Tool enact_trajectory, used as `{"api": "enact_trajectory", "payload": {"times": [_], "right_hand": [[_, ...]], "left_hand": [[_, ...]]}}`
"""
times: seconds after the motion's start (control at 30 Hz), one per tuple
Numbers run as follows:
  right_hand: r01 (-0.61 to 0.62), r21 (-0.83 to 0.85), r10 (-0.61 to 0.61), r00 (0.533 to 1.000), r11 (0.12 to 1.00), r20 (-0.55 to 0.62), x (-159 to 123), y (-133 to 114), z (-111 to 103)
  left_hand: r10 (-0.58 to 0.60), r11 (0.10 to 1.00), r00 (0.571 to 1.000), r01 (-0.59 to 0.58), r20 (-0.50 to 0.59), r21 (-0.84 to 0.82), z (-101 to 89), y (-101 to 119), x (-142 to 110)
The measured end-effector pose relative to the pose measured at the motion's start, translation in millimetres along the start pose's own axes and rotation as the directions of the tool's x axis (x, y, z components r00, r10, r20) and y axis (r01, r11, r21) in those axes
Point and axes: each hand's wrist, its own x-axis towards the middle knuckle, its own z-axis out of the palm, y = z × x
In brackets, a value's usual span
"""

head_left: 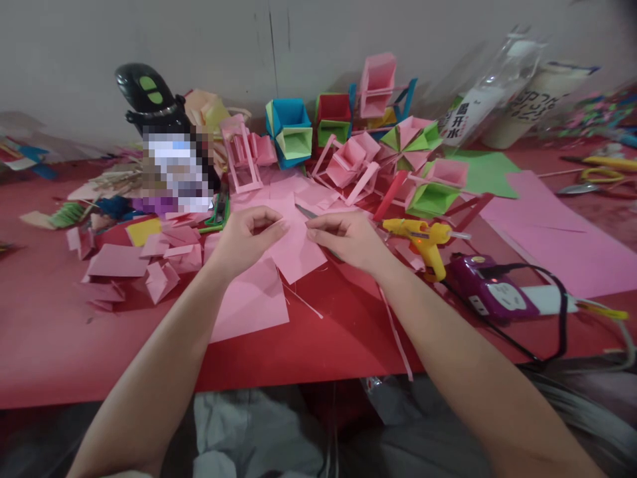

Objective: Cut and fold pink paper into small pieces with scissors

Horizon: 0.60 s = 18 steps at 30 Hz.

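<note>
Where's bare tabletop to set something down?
Bare red tabletop shows front left, bordered by the pink paper-piece pile and left forearm, and front centre, between the flat pink paper sheet and thin pink paper strip. Crowded: beyond the right hand, coloured folded-paper models; rightward, yellow glue gun, purple socket block.

The pink sheet (299,259) looks smooth matt paper, the glue gun (423,234) glossy plastic, the bottle (500,83) clear plastic

Craft workspace: yellow glue gun (422,232), pink paper (298,257), red worktable (318,355).
</note>
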Motion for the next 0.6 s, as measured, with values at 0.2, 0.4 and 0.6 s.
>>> {"api": "enact_trajectory", "payload": {"times": [0.2,0.4,0.6], "right_hand": [[0.023,-0.042,-0.019,0.997,0.999,0.079,-2.1,-4.5,0.9],[0.023,-0.073,-0.012,0.990,0.997,0.143,-2.6,-6.1,2.1],[0.004,-0.039,0.002,0.989,0.999,0.150,-2.2,-5.1,0.8]], "left_hand": [[0.052,0.998,0.996,-0.054,0.066,0.041,1.8,-0.3,0.3],[0.021,0.999,0.999,-0.022,0.036,0.039,0.9,0.0,-0.7],[0.003,0.999,0.997,-0.007,0.080,0.051,-1.0,-1.7,0.1]]}}
